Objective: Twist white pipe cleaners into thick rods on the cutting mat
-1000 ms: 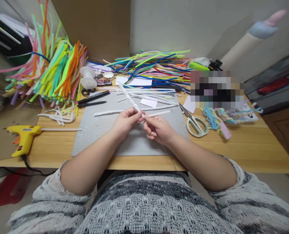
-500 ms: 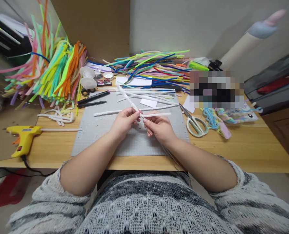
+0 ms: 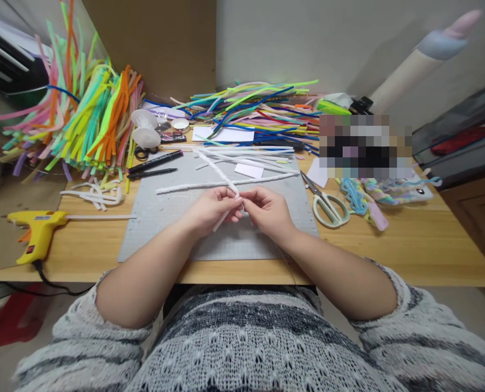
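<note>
My left hand [image 3: 208,211] is closed in a pinch on a white twisted pipe cleaner [image 3: 218,169], which slants up and away across the mat. One straight white end sticks out below the left fingers, toward me. Close against it, my right hand [image 3: 270,213] pinches at the same joint, its fingertips on the white pipe cleaner. A thin wire or thread trails from under the right hand to the table edge. The exact hold between the fingertips is partly hidden. Another wrapped white pipe cleaner [image 3: 177,188] lies just beyond the hands on the grey cutting mat [image 3: 161,239].
Scissors [image 3: 330,209] lie right of the mat. At left rests a yellow glue gun [image 3: 38,228] with a glue stick in it, near bent white pieces [image 3: 97,195]. Black pens [image 3: 156,164], clear spools [image 3: 146,128] and coloured pipe cleaners [image 3: 262,109] sit farther back.
The loose white end that pointed right over my right hand now points down-left below my left fingers. My fingertips have come together, with the right hand turned inward.
</note>
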Demonstrator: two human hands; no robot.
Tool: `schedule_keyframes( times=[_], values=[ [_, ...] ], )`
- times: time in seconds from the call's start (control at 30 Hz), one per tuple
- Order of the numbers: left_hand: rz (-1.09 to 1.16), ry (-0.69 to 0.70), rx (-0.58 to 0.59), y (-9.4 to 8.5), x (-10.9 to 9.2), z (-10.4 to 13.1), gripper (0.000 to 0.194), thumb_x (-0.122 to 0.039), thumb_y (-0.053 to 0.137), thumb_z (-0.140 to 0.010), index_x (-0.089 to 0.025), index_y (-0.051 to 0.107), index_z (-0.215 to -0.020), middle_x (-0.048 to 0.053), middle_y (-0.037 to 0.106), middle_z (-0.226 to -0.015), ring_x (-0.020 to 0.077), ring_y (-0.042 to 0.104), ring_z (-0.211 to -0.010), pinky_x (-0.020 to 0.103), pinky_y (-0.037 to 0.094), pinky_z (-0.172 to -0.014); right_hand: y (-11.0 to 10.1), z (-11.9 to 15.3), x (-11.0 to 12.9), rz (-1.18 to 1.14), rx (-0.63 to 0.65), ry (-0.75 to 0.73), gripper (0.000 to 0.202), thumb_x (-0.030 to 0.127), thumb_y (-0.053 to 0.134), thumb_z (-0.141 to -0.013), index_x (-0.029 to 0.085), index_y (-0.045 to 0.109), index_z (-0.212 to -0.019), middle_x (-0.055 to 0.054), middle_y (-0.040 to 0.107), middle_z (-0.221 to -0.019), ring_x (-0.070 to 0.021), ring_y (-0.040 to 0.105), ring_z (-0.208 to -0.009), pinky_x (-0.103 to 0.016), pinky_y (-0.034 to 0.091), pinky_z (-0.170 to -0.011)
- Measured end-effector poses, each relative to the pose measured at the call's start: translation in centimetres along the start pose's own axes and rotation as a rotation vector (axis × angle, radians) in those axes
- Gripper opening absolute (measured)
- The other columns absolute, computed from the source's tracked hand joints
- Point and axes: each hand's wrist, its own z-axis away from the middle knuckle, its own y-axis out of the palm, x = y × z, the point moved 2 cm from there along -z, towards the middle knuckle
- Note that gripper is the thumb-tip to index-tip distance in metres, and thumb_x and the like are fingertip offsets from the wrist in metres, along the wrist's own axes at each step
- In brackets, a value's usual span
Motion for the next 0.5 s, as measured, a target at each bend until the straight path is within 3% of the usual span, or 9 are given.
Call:
schedule_keyframes(
  times=[0.17,0.37,0.5],
  values=[
    [-0.01,0.079,-0.071,-0.4,-0.1,0.0,0.026,-0.028,0.075,-0.065,-0.013,0.054,-0.07,-0.001,0.059,-0.059,0.0021,0.04,-0.039,0.013,0.022,-0.032,0.0,-0.4,-0.2,-0.16,0.022,0.132,0.026,0.038,0.066,-0.074,0.016,0.056,-0.084,0.005,0.057,-0.057,-0.0045,0.045,-0.034,-0.017,0.037,-0.032],
    [0.065,0.115,-0.06,-0.2,0.0,-0.2,0.029,-0.037,0.07,-0.07,-0.012,0.059,-0.078,0.001,0.061,-0.067,0.0068,0.054,-0.051,0.016,0.037,-0.043,-0.1,-0.9,0.1,-0.404,0.093,0.277,0.029,0.038,0.07,-0.069,0.014,0.055,-0.079,0.006,0.057,-0.052,-0.0028,0.039,-0.031,-0.017,0.037,-0.031],
    [0.15,0.212,-0.142,0.4,-0.1,-0.4,0.028,-0.027,0.075,-0.065,-0.014,0.056,-0.082,-0.003,0.059,-0.067,0.0054,0.054,-0.054,0.016,0.04,-0.05,0.0,-1.2,1.2,-0.52,0.103,0.315,0.029,0.035,0.072,-0.068,0.012,0.058,-0.081,0.006,0.056,-0.052,-0.0013,0.036,-0.032,-0.016,0.035,-0.032]
  ],
)
